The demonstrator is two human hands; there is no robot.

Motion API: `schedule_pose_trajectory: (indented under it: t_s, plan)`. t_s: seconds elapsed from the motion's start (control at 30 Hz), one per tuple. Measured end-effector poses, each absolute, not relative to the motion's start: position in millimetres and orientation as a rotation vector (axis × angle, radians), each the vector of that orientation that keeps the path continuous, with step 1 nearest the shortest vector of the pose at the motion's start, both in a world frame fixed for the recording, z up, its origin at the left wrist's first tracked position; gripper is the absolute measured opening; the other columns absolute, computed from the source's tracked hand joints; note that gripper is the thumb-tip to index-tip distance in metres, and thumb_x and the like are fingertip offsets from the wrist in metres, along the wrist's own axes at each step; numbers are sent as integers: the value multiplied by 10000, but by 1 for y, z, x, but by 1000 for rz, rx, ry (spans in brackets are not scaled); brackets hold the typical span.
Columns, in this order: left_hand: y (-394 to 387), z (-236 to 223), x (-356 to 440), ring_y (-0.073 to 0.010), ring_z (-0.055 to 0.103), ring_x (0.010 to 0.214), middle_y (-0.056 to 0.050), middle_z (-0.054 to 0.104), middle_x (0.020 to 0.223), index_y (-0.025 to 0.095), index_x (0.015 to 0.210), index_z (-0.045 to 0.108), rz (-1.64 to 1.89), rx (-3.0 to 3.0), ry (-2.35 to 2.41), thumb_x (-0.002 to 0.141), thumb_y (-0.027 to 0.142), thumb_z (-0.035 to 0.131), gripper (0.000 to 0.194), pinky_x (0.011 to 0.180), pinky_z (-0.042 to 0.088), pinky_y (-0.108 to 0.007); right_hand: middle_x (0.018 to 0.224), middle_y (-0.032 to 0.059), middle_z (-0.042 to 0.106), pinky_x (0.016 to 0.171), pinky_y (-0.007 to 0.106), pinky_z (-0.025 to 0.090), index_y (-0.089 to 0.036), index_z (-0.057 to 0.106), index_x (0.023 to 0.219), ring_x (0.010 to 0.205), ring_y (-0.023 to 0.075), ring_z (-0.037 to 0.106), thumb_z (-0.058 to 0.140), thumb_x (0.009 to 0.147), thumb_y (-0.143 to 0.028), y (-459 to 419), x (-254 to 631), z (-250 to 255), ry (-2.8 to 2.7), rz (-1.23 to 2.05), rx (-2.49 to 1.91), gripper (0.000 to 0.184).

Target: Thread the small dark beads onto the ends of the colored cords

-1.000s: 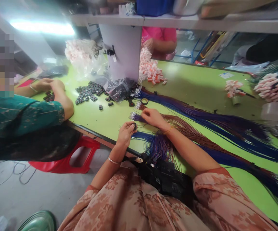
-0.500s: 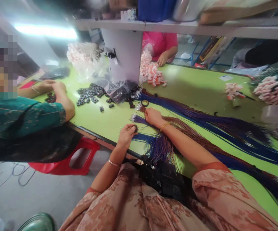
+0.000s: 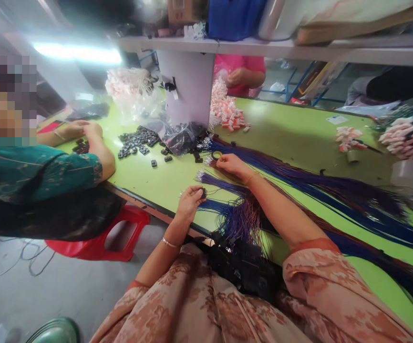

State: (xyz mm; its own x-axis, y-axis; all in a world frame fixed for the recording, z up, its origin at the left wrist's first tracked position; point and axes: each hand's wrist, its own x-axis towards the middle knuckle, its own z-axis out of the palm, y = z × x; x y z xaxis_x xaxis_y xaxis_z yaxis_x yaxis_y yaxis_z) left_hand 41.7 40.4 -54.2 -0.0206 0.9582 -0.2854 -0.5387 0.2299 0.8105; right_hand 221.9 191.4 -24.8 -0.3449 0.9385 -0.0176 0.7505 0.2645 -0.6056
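Observation:
My left hand (image 3: pixel 189 202) pinches a small black connector (image 3: pixel 203 193) between thumb and fingers, above the table's near edge. Thin wires reach out from the connector. My right hand (image 3: pixel 233 166) is closed, its fingertips down at the silver-tipped ends of the brown wire bundle (image 3: pixel 209 162), beside a roll of dark tape (image 3: pixel 216 155). What the fingertips hold is too small to make out. Between my hands lies a purple wire bundle (image 3: pixel 221 181) with metal tips. Blue wires (image 3: pixel 211 205) and a tangle of mixed wires (image 3: pixel 244 214) hang over the near edge.
Loose black connectors (image 3: pixel 138 141) and a plastic bag of dark parts (image 3: pixel 181 137) lie to the left. Long blue wires (image 3: pixel 299 178) stretch right. Pink-white connectors (image 3: pixel 231 114) are piled behind. A co-worker's arm (image 3: pixel 102 155) rests at left; another person in pink (image 3: pixel 244 74) sits opposite.
My right hand has shifted up and away from the purple bundle to the brown wire ends near the tape roll. My left hand stays almost in place with the connector.

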Motion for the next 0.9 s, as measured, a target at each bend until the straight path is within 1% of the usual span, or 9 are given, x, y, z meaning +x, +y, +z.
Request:
schedule_pose_trajectory:
  t_s: [0.1,0.23,0.3,0.37,0.53,0.63,0.8,0.9]
  plan:
    - [40,-53,42,-107,620,658,-33,671,746,132,863,592,1294,546,975,612,252,789,341,623,480,-230,678,-8,593,564,213,297,-130,647,754,605,103,463,507,739,-325,193,215,-20,-2172,750,-1453,241]
    - [40,-52,43,-107,623,651,-35,675,751,128,864,594,1303,542,974,604,252,791,349,618,484,-229,695,32,606,566,234,270,-136,610,656,605,107,434,533,693,-250,189,199,-10,-2300,495,-1496,142]
    - [40,-51,42,-107,623,654,-35,673,752,128,867,593,1304,540,972,607,247,789,347,621,485,-230,705,43,609,571,238,266,-141,603,642,610,109,426,534,685,-234,186,193,-6,-2324,444,-1518,124]
    - [40,-51,42,-108,622,659,-34,669,749,130,867,592,1303,537,973,614,242,786,338,625,484,-232,706,36,604,581,231,276,-144,600,644,622,109,429,523,692,-239,182,190,-3,-2307,498,-1439,132]
    - [40,-52,42,-109,616,680,-38,670,775,140,866,590,1297,542,969,638,237,771,307,637,476,-236,618,-17,529,570,208,302,-134,592,671,580,88,406,494,706,-272,160,189,3,-2128,869,-1129,172]
    - [40,-52,43,-108,607,692,-37,660,790,147,869,583,1327,524,945,662,220,750,275,647,467,-239,592,-35,497,543,203,295,-129,603,692,552,78,385,512,704,-287,136,190,6,-2033,1021,-1075,182]
    - [40,-48,43,-104,584,693,-28,629,775,141,873,581,1364,452,864,697,161,701,213,657,450,-239,506,-66,411,496,204,243,-130,604,647,490,60,298,549,686,-286,100,194,2,-2008,1052,-1125,170]
    - [39,-46,43,-102,575,701,-22,614,778,145,875,584,1355,443,844,711,144,681,191,657,439,-235,489,-68,412,489,207,227,-136,578,616,479,57,287,552,697,-301,89,196,-7,-2019,1037,-1153,186]
